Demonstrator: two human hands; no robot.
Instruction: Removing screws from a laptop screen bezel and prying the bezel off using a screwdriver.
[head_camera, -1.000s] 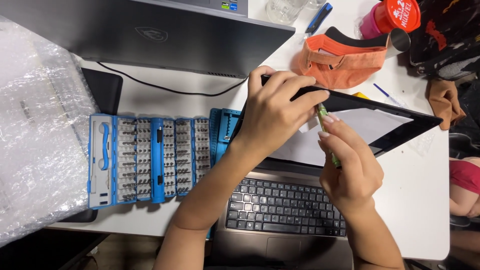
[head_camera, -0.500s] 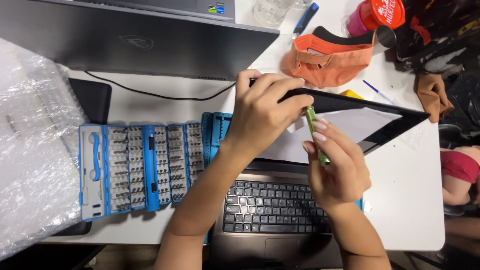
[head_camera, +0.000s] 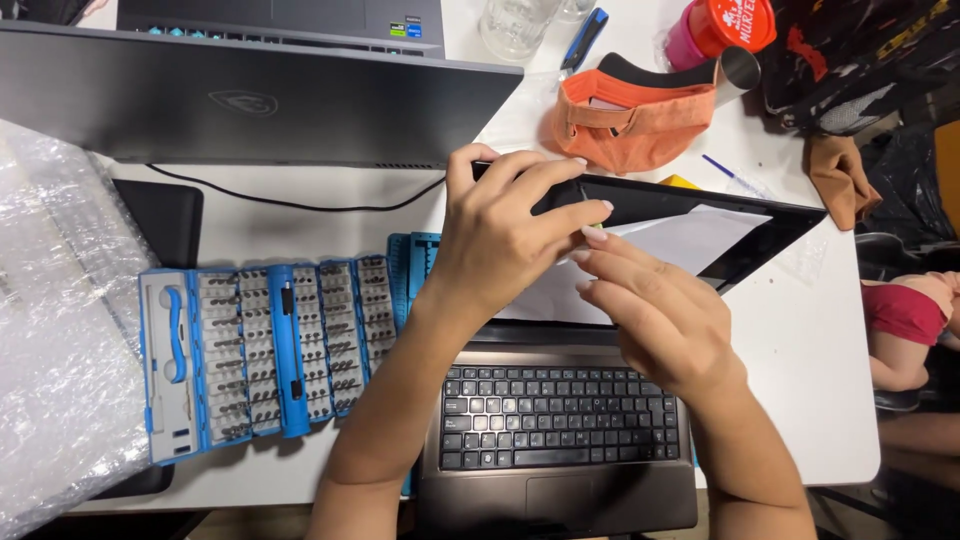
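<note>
White surface (head_camera: 800, 340), cluttered. Left hand (head_camera: 500, 240) clamps top edge of laptop screen (head_camera: 690, 215), mid-surface. Right hand (head_camera: 660, 310) fingers rest on white sheet (head_camera: 690, 245) covering screen; grip unclear. Blue bit kit (head_camera: 260, 350) at left.

Single head-worn view, looking steeply down, close over laptop (head_camera: 560, 440), probably slightly tilted

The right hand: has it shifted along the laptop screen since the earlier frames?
Yes. The right hand has moved up and left toward the left hand at the screen top edge; their fingertips now almost meet, and the green tool seen earlier is hidden.
</note>
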